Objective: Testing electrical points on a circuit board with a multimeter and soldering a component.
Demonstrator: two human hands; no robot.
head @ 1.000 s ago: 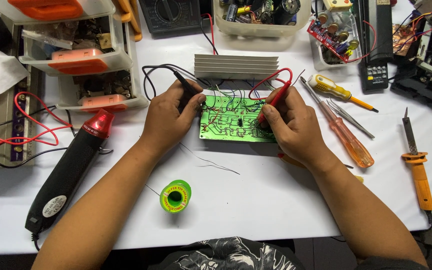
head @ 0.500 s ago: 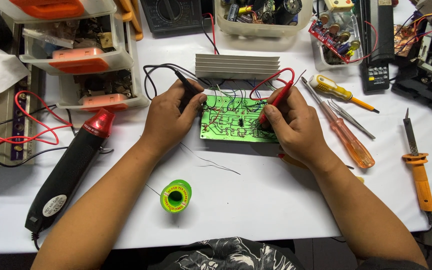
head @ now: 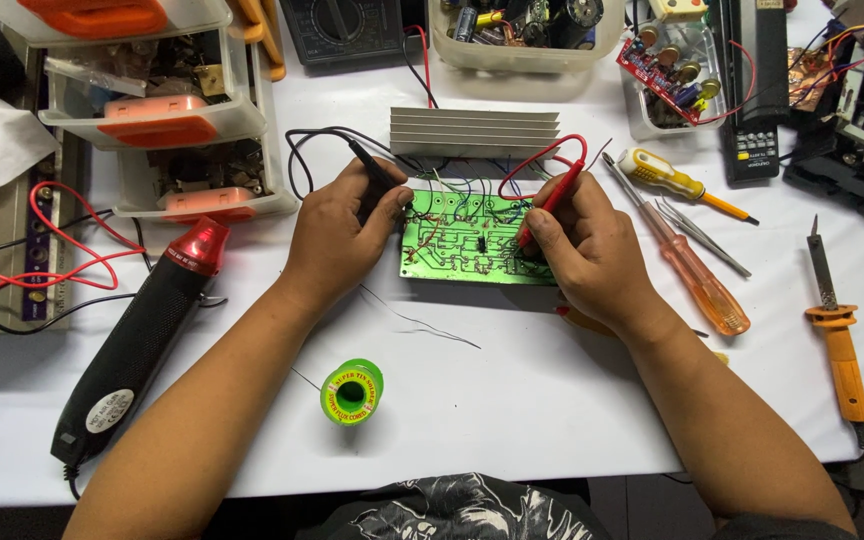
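A green circuit board (head: 462,245) lies on the white table (head: 552,400), in front of a ribbed aluminium heat sink (head: 474,132). My left hand (head: 342,235) grips a black test probe (head: 370,172) with its tip at the board's left edge. My right hand (head: 587,250) grips a red test probe (head: 552,200) whose tip touches the board's right half. Black and red leads run from the probes toward a meter (head: 342,30) at the back.
A black hot-air gun with red nozzle (head: 137,345) lies at the left, a green solder spool (head: 352,392) near the front. Screwdrivers (head: 687,265), tweezers (head: 702,235) and an orange soldering iron (head: 837,335) lie at the right. Plastic drawers (head: 162,130) and parts bins (head: 522,30) line the back.
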